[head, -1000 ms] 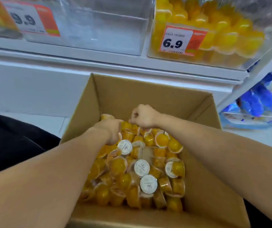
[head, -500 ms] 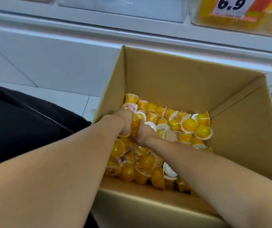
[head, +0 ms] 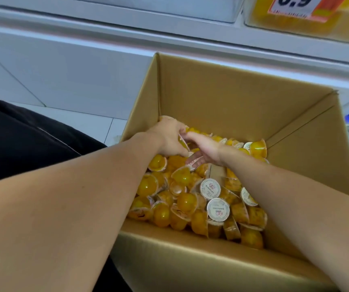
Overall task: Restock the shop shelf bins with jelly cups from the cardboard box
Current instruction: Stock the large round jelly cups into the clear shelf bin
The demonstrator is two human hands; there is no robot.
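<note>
A white shop shelf (head: 169, 32) runs above the open cardboard box (head: 222, 98). Jelly cups (head: 190, 199) lie loose across the box floor. The left hand (head: 169, 138) curls round several cups; the right hand (head: 203, 148) appears to scoop with relaxed fingers. The yellow bin (head: 308, 24) already holds stock; many cups remain to transfer.
</note>
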